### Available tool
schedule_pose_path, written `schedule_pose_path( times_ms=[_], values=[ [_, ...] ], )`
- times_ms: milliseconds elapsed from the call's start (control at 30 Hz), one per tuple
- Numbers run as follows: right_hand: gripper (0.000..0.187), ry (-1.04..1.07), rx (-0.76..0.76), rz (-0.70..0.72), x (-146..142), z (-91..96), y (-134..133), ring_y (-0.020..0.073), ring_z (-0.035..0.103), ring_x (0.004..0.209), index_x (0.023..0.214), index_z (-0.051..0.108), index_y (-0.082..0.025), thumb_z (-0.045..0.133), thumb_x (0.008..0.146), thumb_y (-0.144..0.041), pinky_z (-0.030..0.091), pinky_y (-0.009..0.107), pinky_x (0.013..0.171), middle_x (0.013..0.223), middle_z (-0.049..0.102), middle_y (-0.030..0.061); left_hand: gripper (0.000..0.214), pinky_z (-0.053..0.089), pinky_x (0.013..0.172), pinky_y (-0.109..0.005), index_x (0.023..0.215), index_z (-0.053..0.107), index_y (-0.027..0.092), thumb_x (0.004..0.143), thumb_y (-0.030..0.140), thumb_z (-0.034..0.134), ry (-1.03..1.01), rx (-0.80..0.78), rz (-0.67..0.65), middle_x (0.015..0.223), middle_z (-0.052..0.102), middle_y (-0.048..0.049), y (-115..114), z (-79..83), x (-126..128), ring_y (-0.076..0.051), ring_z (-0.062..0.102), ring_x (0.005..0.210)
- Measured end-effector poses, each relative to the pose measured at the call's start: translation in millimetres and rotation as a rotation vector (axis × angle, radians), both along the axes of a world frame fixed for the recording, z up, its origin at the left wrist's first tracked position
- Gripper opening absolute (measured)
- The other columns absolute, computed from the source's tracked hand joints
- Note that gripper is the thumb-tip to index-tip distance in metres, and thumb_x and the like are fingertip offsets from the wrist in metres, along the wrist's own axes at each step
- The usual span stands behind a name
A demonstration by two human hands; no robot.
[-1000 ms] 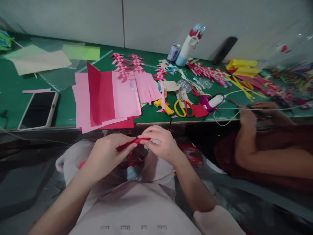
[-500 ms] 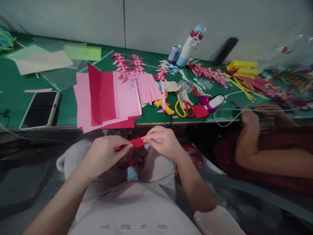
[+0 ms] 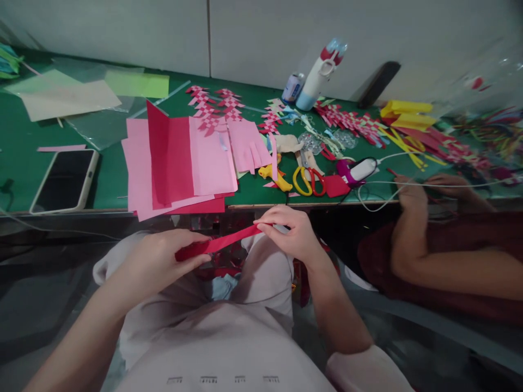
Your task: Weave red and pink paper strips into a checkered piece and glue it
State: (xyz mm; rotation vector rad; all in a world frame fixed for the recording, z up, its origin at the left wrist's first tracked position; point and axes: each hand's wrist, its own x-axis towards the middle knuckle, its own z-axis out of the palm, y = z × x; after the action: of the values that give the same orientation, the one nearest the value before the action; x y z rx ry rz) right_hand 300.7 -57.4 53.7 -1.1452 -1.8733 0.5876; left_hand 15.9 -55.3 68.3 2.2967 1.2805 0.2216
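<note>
A green table (image 3: 110,177) runs across the scene from left to right, its far side against a pale wall (image 3: 122,30). At the right sits another person (image 3: 445,245) in dark red, both hands near the table edge. Left of the middle lies a stack of pink and red sheets (image 3: 212,166), its near edge overhanging the table, with one folded red sheet standing partly up on top. The wearer's left hand (image 3: 157,253) and right hand (image 3: 288,231) are well apart above the lap, on the near side of the table, each pinching one end of a red strip (image 3: 231,238) between thumb and fingers. The strip stretches between them, its right end farther and higher than its left. A white and blue bottle (image 3: 316,81) stands far back, right of the middle, and a phone (image 3: 65,179) lies near the left of the stack. Woven pink and red pieces (image 3: 202,109) lie beyond the stack. Scissors (image 3: 308,176) with yellow and red handles lie near the table edge, and a small can (image 3: 292,89) stands just left of the bottle. Thin coloured strips (image 3: 498,130), perhaps paper, blur at the far right.
</note>
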Motion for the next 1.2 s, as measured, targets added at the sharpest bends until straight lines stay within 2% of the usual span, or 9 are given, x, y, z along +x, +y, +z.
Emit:
schedule_pose_path(
  times_ms=[233,500,600,700,733,800,933,1000,1200],
  values=[
    [0.01,-0.408,0.021,0.134,-6.7,10.8,0.9,0.0203,0.06,0.089,0.088,0.074,-0.019,0.067,0.084,-0.025,0.044,0.037,0.083,0.088,0.073,0.005,0.031,0.05,0.071,-0.034,0.102,0.07,0.024,0.091,0.044,0.049,0.018,0.376,-0.096,0.092,0.072,-0.0056,-4.8,2.5,3.5,-0.022,0.066,0.083],
    [0.021,-0.456,0.114,0.225,-28.8,11.0,3.8,0.0178,0.061,0.084,0.099,0.073,-0.017,0.06,0.09,-0.03,0.045,0.033,0.077,0.09,0.072,0.0058,0.026,0.05,0.077,-0.037,0.111,0.067,0.025,0.089,0.035,0.055,0.018,0.537,-0.206,0.096,0.072,-0.0064,-1.5,2.1,2.6,-0.023,0.065,0.085],
    [0.022,-0.471,0.135,0.187,-30.9,6.1,3.8,0.0173,0.061,0.082,0.099,0.073,-0.015,0.056,0.092,-0.026,0.046,0.031,0.074,0.09,0.072,0.0059,0.031,0.048,0.085,-0.042,0.112,0.066,0.023,0.084,0.037,0.062,0.019,0.663,-0.139,0.103,0.072,-0.0088,-2.3,4.5,1.8,-0.027,0.065,0.094],
    [0.024,-0.474,0.176,0.065,-32.9,-2.0,1.4,0.0178,0.06,0.083,0.102,0.073,-0.015,0.054,0.094,-0.027,0.047,0.031,0.076,0.089,0.072,0.0063,0.024,0.045,0.093,-0.045,0.098,0.069,0.025,0.078,0.039,0.07,-0.053,0.758,0.066,0.104,0.072,-0.0074,-8.6,4.1,3.8,-0.027,0.064,0.098],
    [0.025,-0.47,0.186,0.024,-34.2,-4.7,0.2,0.0178,0.06,0.083,0.102,0.073,-0.015,0.053,0.094,-0.027,0.047,0.031,0.077,0.089,0.072,0.0064,0.014,0.047,0.089,-0.042,0.086,0.069,0.025,0.078,0.037,0.07,-0.099,0.709,0.129,0.093,0.073,-0.0053,-11.4,1.9,6.0,-0.025,0.065,0.091],
    [0.025,-0.46,0.196,-0.044,-38.0,-9.5,-2.7,0.0178,0.06,0.083,0.103,0.072,-0.016,0.052,0.094,-0.027,0.047,0.031,0.077,0.089,0.072,0.0066,0.017,0.05,0.075,-0.037,0.069,0.066,0.023,0.079,0.037,0.067,-0.231,0.549,0.226,0.074,0.071,-0.0031,-16.8,-6.2,12.6,-0.02,0.065,0.073],
    [0.023,-0.45,0.234,-0.103,-47.8,-14.6,-9.3,0.0185,0.059,0.082,0.104,0.072,-0.015,0.053,0.094,-0.024,0.047,0.032,0.075,0.088,0.072,0.007,0.029,0.053,0.063,-0.031,0.085,0.072,0.02,0.08,0.048,0.065,-0.504,-0.075,0.444,0.083,0.075,-0.0053,-21.9,-31.7,27.8,-0.02,0.068,0.072],
    [0.023,-0.459,0.239,-0.1,-51.7,-15.6,-12.3,0.0188,0.059,0.082,0.105,0.071,-0.016,0.052,0.094,-0.023,0.047,0.032,0.074,0.089,0.072,0.0075,0.036,0.055,0.063,-0.031,0.087,0.073,0.017,0.078,0.051,0.065,-0.677,-0.289,0.558,0.08,0.076,-0.0072,-21.6,-41.8,31.8,-0.021,0.07,0.071],
    [0.025,-0.472,0.274,-0.017,-53.7,-18.5,-17.0,0.0194,0.059,0.085,0.113,0.068,-0.016,0.052,0.094,-0.02,0.047,0.033,0.075,0.095,0.071,0.0088,0.028,0.057,0.067,-0.03,0.08,0.076,0.018,0.074,0.045,0.072,-0.816,-0.42,0.624,0.078,0.077,-0.0062,-19.4,-44.1,33.2,-0.021,0.071,0.072]
  ],
)
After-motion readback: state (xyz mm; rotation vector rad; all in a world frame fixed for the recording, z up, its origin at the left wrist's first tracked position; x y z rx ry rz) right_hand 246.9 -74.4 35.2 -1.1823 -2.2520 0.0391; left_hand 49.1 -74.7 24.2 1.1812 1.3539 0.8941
